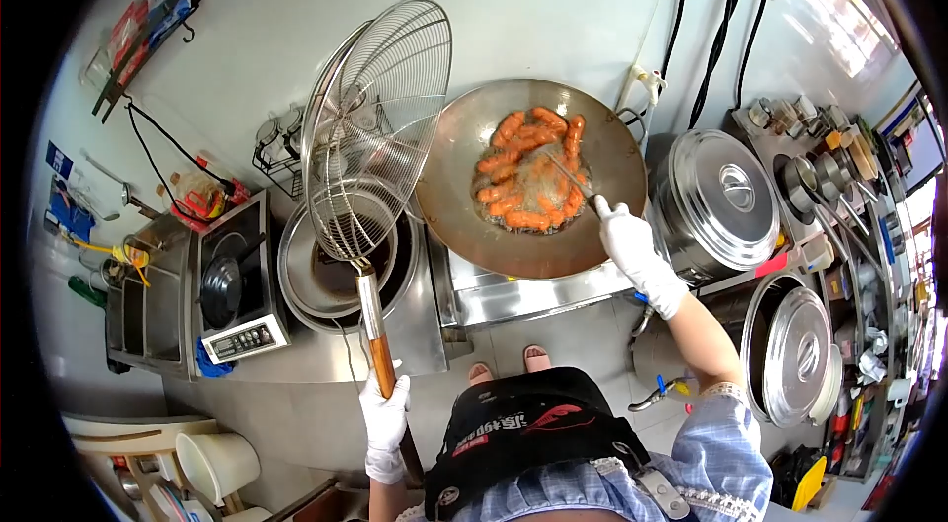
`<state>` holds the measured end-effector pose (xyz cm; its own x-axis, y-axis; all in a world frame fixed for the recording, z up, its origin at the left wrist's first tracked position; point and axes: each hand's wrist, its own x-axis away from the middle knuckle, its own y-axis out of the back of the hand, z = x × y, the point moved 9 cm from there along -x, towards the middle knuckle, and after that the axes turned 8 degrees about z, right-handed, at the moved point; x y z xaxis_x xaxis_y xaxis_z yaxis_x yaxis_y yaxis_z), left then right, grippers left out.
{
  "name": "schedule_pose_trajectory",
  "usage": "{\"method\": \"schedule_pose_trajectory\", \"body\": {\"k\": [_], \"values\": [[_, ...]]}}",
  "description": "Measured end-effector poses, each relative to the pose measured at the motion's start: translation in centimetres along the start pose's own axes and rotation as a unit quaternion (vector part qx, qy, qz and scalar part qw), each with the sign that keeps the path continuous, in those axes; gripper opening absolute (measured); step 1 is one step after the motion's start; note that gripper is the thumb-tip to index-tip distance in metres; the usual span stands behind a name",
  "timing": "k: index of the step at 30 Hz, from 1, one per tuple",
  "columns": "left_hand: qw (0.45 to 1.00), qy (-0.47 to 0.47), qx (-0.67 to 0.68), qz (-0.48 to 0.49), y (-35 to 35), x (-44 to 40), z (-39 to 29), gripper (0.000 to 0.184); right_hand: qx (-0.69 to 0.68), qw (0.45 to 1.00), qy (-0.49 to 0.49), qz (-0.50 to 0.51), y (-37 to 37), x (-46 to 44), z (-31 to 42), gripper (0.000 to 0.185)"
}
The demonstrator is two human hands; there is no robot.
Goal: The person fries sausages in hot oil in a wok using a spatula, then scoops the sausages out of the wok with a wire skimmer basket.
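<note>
My left hand (383,413), in a white glove, is wrapped round the wooden handle of a large wire spider strainer (395,78). The strainer is raised, its round mesh head standing above the pot at left. My gloved right hand (632,245) grips a thin metal utensil (568,169) that slants into the wok (454,196); its far end is hard to make out among the food. Several reddish-brown sausages (509,176) lie in bubbling oil at the wok's centre. Part of the strainer hides the rim of the pot (296,275) of dark liquid.
At left are an induction cooker (242,336) with a small black pan (221,290) and a sink (148,295). A lidded steel pot (726,196) stands close to the wok's right, with another lidded pot (798,354) nearer me. Shelves (869,275) with kitchenware line the far right.
</note>
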<state>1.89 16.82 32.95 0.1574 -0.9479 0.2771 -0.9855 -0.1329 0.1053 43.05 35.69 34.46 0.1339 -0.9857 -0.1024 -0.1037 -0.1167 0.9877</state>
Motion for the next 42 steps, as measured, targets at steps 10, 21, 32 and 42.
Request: {"method": "schedule_pose_trajectory", "body": {"k": [10,21,32,42], "values": [[0.999,0.012,0.004,0.033,-1.2,-1.3,0.7,0.021,-0.128,0.987,-0.053,0.080,6.5,7.7,-5.7,0.047],[0.999,0.003,0.016,0.050,-1.9,-2.1,0.3,0.021,-0.136,0.983,-0.082,0.096,13.2,14.0,-6.7,0.049],[0.999,0.008,0.014,0.035,-1.2,-1.5,0.4,0.021,-0.146,0.978,-0.015,0.150,7.2,12.8,-2.1,0.054],[1.000,0.003,0.008,0.012,-0.2,-0.3,0.5,0.021,-0.217,0.972,-0.009,0.089,0.4,4.9,4.0,0.049]]}}
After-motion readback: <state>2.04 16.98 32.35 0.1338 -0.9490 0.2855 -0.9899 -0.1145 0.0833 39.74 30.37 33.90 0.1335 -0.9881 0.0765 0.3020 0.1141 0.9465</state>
